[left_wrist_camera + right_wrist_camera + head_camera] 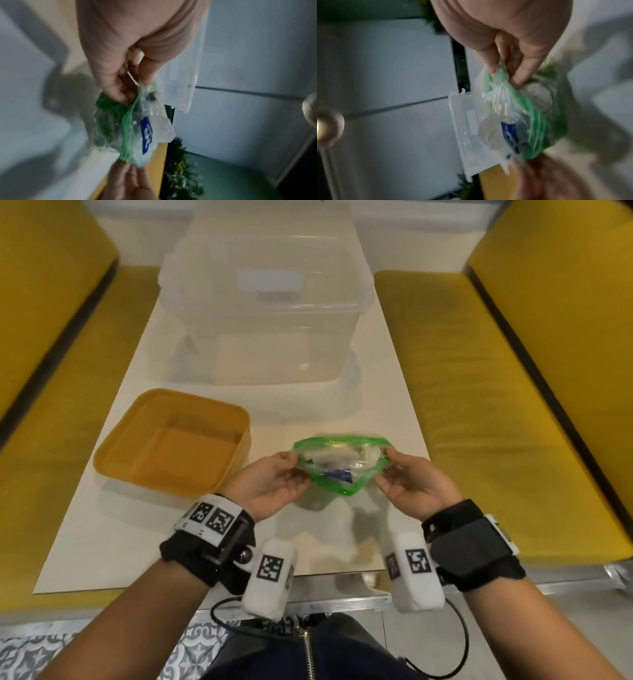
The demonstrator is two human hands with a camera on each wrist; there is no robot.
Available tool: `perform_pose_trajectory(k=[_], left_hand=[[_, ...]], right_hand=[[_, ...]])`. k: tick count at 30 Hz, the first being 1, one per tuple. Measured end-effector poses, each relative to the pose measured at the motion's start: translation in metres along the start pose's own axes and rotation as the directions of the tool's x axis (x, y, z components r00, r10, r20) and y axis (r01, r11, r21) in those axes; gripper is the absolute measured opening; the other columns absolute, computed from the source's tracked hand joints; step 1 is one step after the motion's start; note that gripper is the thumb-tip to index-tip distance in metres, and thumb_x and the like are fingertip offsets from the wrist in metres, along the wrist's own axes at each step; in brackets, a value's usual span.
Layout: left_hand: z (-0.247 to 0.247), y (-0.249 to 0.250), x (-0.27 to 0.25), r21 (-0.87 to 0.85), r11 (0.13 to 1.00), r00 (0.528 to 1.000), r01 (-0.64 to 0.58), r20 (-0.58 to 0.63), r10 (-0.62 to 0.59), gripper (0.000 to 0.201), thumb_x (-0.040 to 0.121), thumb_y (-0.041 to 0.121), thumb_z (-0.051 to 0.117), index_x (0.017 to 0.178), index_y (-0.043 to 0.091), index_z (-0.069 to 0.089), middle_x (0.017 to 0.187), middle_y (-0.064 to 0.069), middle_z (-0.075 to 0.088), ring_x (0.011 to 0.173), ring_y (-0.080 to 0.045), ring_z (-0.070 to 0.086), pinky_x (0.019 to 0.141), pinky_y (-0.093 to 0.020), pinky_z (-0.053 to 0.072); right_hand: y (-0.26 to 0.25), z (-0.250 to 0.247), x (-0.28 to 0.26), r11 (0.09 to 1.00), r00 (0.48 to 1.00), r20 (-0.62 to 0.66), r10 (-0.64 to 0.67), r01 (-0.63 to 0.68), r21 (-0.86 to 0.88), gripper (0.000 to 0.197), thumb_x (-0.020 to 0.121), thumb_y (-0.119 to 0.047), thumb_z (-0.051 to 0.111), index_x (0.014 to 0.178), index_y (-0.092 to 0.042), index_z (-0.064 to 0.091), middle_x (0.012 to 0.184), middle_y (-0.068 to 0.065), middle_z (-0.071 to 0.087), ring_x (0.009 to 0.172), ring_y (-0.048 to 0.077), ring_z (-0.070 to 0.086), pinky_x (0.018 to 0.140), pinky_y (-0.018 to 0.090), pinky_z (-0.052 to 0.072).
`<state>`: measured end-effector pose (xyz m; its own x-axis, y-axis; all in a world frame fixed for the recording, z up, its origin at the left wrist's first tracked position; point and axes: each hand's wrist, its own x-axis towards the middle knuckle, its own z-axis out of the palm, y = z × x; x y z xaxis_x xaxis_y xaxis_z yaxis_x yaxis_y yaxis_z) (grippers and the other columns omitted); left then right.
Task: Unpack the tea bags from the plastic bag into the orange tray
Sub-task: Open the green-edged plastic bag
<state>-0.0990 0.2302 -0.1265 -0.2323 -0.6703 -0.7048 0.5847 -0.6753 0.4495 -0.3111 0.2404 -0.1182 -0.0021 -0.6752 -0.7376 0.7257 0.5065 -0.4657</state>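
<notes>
A clear plastic bag with a green zip rim is held above the white table, its mouth pulled wide. Inside lie white tea bags and one with a blue label. My left hand pinches the bag's left edge. My right hand pinches its right edge. The orange tray stands to the left of the bag with nothing in it. In the left wrist view, thumb and fingers pinch the bag. In the right wrist view, the bag is pinched the same way, blurred.
A large clear lidded storage box stands at the back of the white table. Yellow cushioned benches run along both sides of the table. The near table edge is just under my wrists.
</notes>
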Motion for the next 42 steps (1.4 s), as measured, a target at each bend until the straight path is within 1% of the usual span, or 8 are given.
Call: perform_pose_trajectory(k=[11, 15, 19, 23, 28, 35, 38, 42], left_hand=[[0.008, 0.008, -0.003, -0.234, 0.963, 0.986, 0.136, 0.127, -0.108, 0.031, 0.095, 0.011, 0.041, 0.118, -0.003, 0.058, 0.121, -0.018, 0.063, 0.114, -0.031, 0.057, 0.09, -0.045, 0.047], [0.012, 0.002, -0.002, -0.187, 0.976, 0.985, 0.107, 0.151, -0.078, 0.041, 0.082, 0.009, 0.04, 0.118, -0.002, 0.057, 0.111, -0.019, 0.065, 0.1, -0.031, 0.062, 0.09, -0.044, 0.05], [0.016, -0.009, 0.003, -0.035, 0.999, 0.992, -0.021, 0.124, 0.025, 0.029, 0.096, 0.018, 0.044, 0.117, 0.006, 0.06, 0.104, -0.014, 0.067, 0.096, -0.027, 0.063, 0.094, -0.04, 0.049], [0.008, -0.012, 0.006, 0.471, 0.815, 0.92, -0.338, -0.017, 0.392, 0.017, 0.097, 0.031, 0.052, 0.097, 0.015, 0.056, 0.089, -0.01, 0.064, 0.079, -0.022, 0.062, 0.063, -0.031, 0.053], [-0.016, -0.008, -0.001, 0.789, 0.445, 0.823, -0.423, 0.129, 0.554, 0.012, 0.097, 0.017, 0.051, 0.087, 0.024, 0.052, 0.095, -0.006, 0.064, 0.071, -0.019, 0.059, 0.05, -0.026, 0.048], [-0.012, 0.006, -0.009, 0.906, -0.047, 0.773, -0.422, 0.386, 0.504, 0.029, 0.087, 0.005, 0.054, 0.086, 0.027, 0.072, 0.113, 0.002, 0.067, 0.067, -0.029, 0.063, 0.062, -0.04, 0.056], [0.0, 0.005, -0.013, 0.897, -0.295, 0.806, -0.329, 0.43, 0.406, 0.028, 0.087, 0.014, 0.053, 0.112, 0.022, 0.064, 0.116, -0.008, 0.056, 0.087, -0.025, 0.059, 0.067, -0.032, 0.048], [0.011, 0.003, -0.019, 0.902, -0.349, 0.873, -0.255, 0.37, 0.319, 0.031, 0.087, 0.015, 0.053, 0.117, 0.018, 0.05, 0.113, -0.006, 0.034, 0.102, -0.026, 0.049, 0.084, -0.029, 0.046]], right_hand=[[0.009, 0.007, 0.005, 0.954, 0.985, 0.15, 0.082, -0.121, 0.273, 0.044, 0.079, 0.006, 0.057, 0.122, 0.0, 0.059, 0.118, 0.006, 0.059, 0.125, 0.01, 0.05, 0.107, 0.039, 0.043], [0.012, 0.013, 0.0, 0.991, 0.974, 0.206, 0.092, -0.109, 0.071, 0.033, 0.085, -0.006, 0.041, 0.108, 0.004, 0.062, 0.103, 0.02, 0.067, 0.09, 0.033, 0.069, 0.079, 0.048, 0.055], [0.016, 0.017, 0.006, 0.996, 0.989, 0.114, 0.089, -0.091, 0.012, 0.018, 0.072, -0.007, 0.039, 0.07, -0.008, 0.057, 0.071, 0.007, 0.058, 0.069, 0.023, 0.057, 0.082, 0.035, 0.052], [0.01, 0.014, 0.006, 0.981, 0.994, 0.07, -0.089, 0.1, -0.165, 0.025, 0.091, -0.005, 0.035, 0.07, -0.011, 0.048, 0.061, 0.006, 0.053, 0.054, 0.02, 0.057, 0.057, 0.028, 0.052], [0.007, -0.006, -0.009, 0.733, 0.912, 0.255, -0.323, 0.411, -0.542, 0.03, 0.086, 0.012, 0.05, 0.093, -0.017, 0.051, 0.082, 0.008, 0.06, 0.07, 0.02, 0.057, 0.059, 0.029, 0.047], [0.017, 0.002, -0.015, 0.034, 0.765, 0.418, -0.491, 0.496, -0.868, 0.024, 0.082, 0.0, 0.06, 0.095, -0.016, 0.071, 0.099, -0.001, 0.065, 0.061, 0.007, 0.053, 0.054, 0.008, 0.039], [0.014, 0.009, -0.017, -0.24, 0.766, 0.499, -0.405, 0.437, -0.867, 0.046, 0.083, -0.004, 0.061, 0.128, -0.014, 0.06, 0.117, 0.008, 0.057, 0.084, 0.014, 0.056, 0.068, 0.014, 0.036], [0.005, 0.013, -0.017, -0.335, 0.797, 0.507, -0.33, 0.403, -0.852, 0.057, 0.084, -0.005, 0.061, 0.139, -0.018, 0.049, 0.119, 0.009, 0.048, 0.096, 0.017, 0.047, 0.078, 0.016, 0.031]])
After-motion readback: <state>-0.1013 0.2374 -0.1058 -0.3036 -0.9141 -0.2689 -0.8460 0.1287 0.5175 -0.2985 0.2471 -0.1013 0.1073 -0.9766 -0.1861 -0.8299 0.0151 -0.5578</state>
